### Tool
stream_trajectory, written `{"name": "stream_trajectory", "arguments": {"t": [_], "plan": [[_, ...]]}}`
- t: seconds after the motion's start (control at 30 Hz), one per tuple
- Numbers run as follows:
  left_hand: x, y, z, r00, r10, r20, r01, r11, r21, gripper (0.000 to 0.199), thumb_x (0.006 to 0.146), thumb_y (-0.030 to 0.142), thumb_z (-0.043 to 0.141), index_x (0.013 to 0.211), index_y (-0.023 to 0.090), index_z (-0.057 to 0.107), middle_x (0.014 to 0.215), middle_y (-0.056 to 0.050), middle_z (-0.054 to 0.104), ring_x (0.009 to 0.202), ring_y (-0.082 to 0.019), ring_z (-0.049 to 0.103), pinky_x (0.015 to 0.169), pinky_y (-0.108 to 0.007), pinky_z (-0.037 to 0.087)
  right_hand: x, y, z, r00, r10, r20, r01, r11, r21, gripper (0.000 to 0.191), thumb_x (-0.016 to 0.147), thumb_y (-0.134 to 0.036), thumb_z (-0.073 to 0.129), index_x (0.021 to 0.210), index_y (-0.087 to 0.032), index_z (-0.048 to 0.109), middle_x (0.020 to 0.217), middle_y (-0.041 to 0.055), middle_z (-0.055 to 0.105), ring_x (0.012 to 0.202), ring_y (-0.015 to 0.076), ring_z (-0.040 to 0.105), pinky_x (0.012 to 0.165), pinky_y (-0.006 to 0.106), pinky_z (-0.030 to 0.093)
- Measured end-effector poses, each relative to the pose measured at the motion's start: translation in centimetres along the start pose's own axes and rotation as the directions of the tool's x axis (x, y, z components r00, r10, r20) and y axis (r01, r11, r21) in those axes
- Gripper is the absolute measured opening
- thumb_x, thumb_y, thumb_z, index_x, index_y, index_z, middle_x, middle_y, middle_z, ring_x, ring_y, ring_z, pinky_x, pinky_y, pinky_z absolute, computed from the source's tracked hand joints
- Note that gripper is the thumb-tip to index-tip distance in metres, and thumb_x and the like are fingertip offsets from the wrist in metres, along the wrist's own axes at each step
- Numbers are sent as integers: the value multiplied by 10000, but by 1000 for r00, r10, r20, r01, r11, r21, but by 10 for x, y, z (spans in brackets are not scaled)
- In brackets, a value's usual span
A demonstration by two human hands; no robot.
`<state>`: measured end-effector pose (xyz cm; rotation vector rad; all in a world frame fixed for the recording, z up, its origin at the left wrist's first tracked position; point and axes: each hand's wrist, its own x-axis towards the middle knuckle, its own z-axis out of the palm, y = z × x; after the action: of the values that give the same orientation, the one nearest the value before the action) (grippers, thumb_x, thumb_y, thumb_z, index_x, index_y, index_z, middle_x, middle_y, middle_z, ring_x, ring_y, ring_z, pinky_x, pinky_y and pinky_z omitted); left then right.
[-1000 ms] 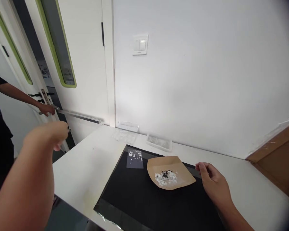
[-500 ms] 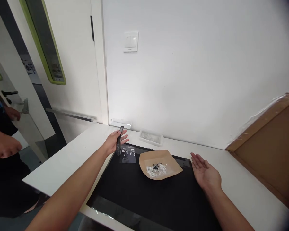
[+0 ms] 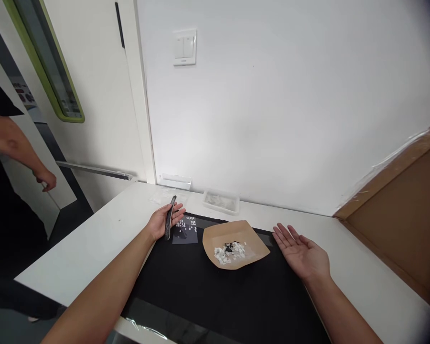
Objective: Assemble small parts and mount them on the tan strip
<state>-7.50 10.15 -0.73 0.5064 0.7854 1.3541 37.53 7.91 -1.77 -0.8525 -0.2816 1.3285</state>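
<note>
My left hand [image 3: 161, 221] is palm up at the far left corner of the black mat [image 3: 200, 296]. Its thumb pins a slim, dark, slightly curved tool [image 3: 169, 220] against the palm, while the other fingers stretch out; I cannot tell the tool's exact kind. Beside those fingers lies a clear sheet with small white pieces [image 3: 185, 232]. A brown paper tray [image 3: 255, 239] rests on the mat, holding many white bits [image 3: 226, 254] and some black scraps [image 3: 229, 247]. To the right of the tray, my right hand [image 3: 304, 255] is open, palm up, holding nothing.
A shallow translucent box [image 3: 221, 203] stands against the wall, near a clear plastic piece [image 3: 175, 182]. A cardboard box [image 3: 397, 220] bounds the white table [image 3: 86, 255] on the right. Another person [image 3: 12, 143] stands at the left near a door.
The view has shifted slightly. My left palm has turned up more with the tool still held. The other person has moved and now stands with an arm hanging down.
</note>
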Motion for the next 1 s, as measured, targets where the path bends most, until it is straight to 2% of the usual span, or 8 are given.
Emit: {"name": "stream_trajectory", "arguments": {"t": [0.2,0.33,0.43,0.5,0.6,0.7,0.87,1.0], "plan": [[-4,-1,3,999,1,-32,-1,1000,24,154,971,180,610,1109,113,627,919,-88,738,813,-181,771,802,-294,655,1,0,7,997,-7,-79,3,999,-50,363,827,-102,419,1120,-151,627,1313,177,672,1176,250,706,1011,397,597],[-10,-2,8,1000,26,-6,-25,994,109,206,940,243,677,1099,128,618,848,-53,703,749,-158,747,756,-278,649,4,3,6,997,1,-79,-10,994,-110,308,881,-110,406,1065,-155,648,1263,176,694,1137,238,724,1026,389,589],[-15,-5,22,996,63,55,-74,973,220,269,908,316,718,1091,152,607,823,-27,676,667,-129,695,650,-249,621,2,9,6,994,-102,-47,88,967,-238,229,961,-214,476,1032,-168,688,1199,150,723,1116,217,727,1045,357,575],[-19,-9,38,988,89,126,-125,940,318,299,899,381,722,1091,182,611,773,6,645,539,-84,584,488,-186,511,-1,13,7,977,-204,58,210,891,-403,236,955,-338,605,1069,-172,728,1137,116,748,1103,214,723,1060,349,565],[-27,-19,67,965,92,245,-205,847,490,286,888,446,716,1012,197,650,709,16,637,428,-64,421,380,-172,297,-7,17,8,934,-245,260,357,635,-685,414,848,-484,757,1141,-191,765,1017,73,779,1028,236,731,1025,389,586],[-41,-31,93,931,137,339,-329,716,616,244,912,445,674,934,204,703,694,4,665,479,-95,444,458,-206,340,-13,17,12,909,-228,348,414,397,-819,460,797,-543,772,1129,-226,784,956,56,794,984,271,736,919,420,615],[-63,-44,112,875,207,438,-474,550,687,272,959,395,593,781,223,704,675,7,652,587,-133,519,592,-225,416,-32,15,22,835,-346,428,519,237,-821,359,791,-546,756,971,-237,785,943,49,805,961,288,752,957,434,569],[-68,-49,112,886,128,445,-435,559,706,334,981,462,538,1102,228,744,865,-37,753,638,-171,675,463,-227,452,-54,19,36,784,-435,443,551,161,-819,349,829,-563,710,928,-234,769,909,60,805,926,292,749,842,395,587]]}}
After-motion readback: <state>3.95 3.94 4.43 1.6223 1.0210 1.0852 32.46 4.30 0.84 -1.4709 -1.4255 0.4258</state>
